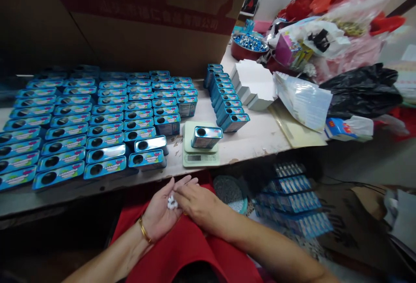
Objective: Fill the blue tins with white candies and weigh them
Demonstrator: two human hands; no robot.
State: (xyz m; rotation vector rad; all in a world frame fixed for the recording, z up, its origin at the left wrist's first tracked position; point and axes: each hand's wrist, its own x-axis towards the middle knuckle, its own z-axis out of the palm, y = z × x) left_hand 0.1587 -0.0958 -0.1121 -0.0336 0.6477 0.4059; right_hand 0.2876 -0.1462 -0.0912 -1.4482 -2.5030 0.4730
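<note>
My left hand (162, 213) is palm up in front of my body, fingers stretched out, with several small white pieces (172, 203) lying in its palm. My right hand (198, 203) rests over the left fingers, its own fingers together beside the pieces; whether it pinches any is hidden. Beyond both hands, a pale green scale (201, 159) carries one blue tin (206, 137) with a dark round hole in its top. Rows of similar blue tins (105, 153) stand to the left on the table.
Another column of tins (232, 116) and white cartons (255, 83) stand right of the scale. Farther back is a red bowl of wrapped pieces (249, 43). A teal-rimmed container (242, 205) sits below the table edge (253, 155); a large cardboard box (146, 44) stands behind.
</note>
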